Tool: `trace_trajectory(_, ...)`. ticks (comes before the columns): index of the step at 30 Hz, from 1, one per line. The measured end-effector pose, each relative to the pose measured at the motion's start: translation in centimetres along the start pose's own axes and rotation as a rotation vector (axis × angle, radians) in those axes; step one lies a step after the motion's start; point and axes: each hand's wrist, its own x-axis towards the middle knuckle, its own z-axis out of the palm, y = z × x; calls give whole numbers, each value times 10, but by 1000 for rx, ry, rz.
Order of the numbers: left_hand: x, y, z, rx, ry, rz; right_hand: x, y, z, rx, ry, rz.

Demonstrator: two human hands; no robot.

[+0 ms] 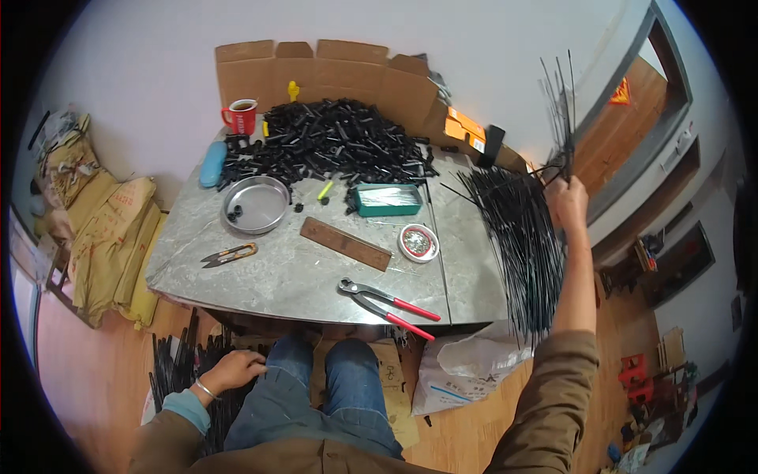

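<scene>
My right hand (567, 201) is raised at the table's right side, closed around several thin black rods (567, 118) that stick up from it. Below it, a large bundle of similar black rods (521, 261) lies across the right end of the table. My left hand (233, 370) rests beside my left thigh, its fingers loosely extended with nothing visible in them. More black strips (178, 367) stand on the floor next to that hand. Pincers with red handles (387, 306) lie at the table's front edge.
On the grey table (181, 272) are a heap of black parts (339, 142), red mug (242, 118), blue case (212, 164), metal pan (257, 201), snips (230, 254), brown bar (346, 243), teal box (388, 210) of pins and small bowl (418, 253). Cardboard (332, 75) stands behind; a white sack (466, 367) sits below.
</scene>
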Motion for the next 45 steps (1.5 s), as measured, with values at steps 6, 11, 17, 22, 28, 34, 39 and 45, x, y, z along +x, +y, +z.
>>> trace_trajectory(6, 37, 173, -77, -748, -343, 317, -82, -159, -41, 635, -721, 30)
trace_trajectory(11, 77, 256, -101, -1079, 134, 428, -197, -217, -11, 716, -1118, -33)
trace_trajectory(17, 94, 261, -148, -1399, 345, 327, -268, -219, 9, 1151, -1291, 68)
trace_trajectory(22, 91, 306, -229, -1196, 332, 631, -239, -266, 16, 1228, -923, -13)
trace_trajectory(28, 81, 309, -252, -963, 375, 768, -234, -306, 76, 1417, -540, -157)
trace_trajectory(34, 127, 228, -189, -1018, 545, 424, -288, -266, 134, 1164, -799, 94)
trace_trajectory(39, 127, 232, -223, -1304, 346, 417, -257, -282, 46, 1311, -1131, 88)
trace_trajectory(45, 125, 235, -208, -1270, 211, 297, -250, -264, 18, 1334, -990, 118)
